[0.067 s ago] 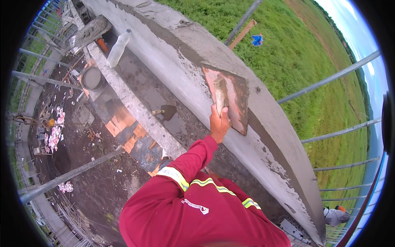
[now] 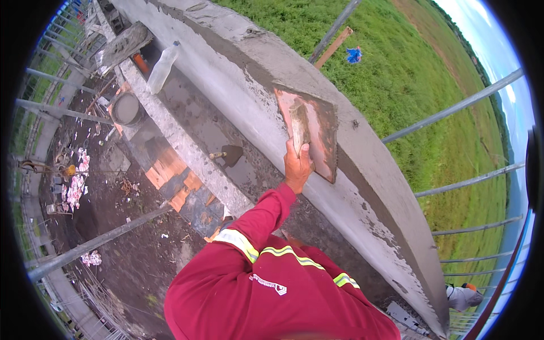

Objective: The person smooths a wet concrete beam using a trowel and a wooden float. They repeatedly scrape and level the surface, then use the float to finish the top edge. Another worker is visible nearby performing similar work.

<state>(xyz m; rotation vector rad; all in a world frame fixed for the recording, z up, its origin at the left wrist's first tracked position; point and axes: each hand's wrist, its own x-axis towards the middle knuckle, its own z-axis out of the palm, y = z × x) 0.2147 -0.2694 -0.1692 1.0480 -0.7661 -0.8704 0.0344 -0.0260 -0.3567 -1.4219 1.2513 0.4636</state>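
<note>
The left hand [image 2: 298, 169] is closed around the near end of the rough wooden handle [image 2: 298, 116] of a float [image 2: 324, 139], thumb on the side toward the wall's top. The float's flat board lies against the wall [image 2: 377, 170], over the damp mortar band [image 2: 243, 61] along its inner edge. The right hand is out of view, so I cannot tell its grip.

With the hold so near one end, the board could tip if pressure comes unevenly, and a corner might then gouge the mortar. Mortar too wet could drag or tear under the board; too dry, it could crumble along the wall's edge. The red sleeve [image 2: 272, 207], close to the wall's inner face, might smear it if the arm drops.

A trowel [image 2: 231, 154] lies loose on the floor inside the wall, where a careless step could catch it. Across from the wall, a pale bottle [image 2: 164, 69] at the low ledge [image 2: 190, 147] could topple if knocked. Beyond that ledge from the wall sits a round bucket [image 2: 126, 123].

As for writing, the red shirt [image 2: 226, 300], below the wall's near stretch, carries a small white emblem [image 2: 271, 284] with lettering; I make out no other label.
</note>
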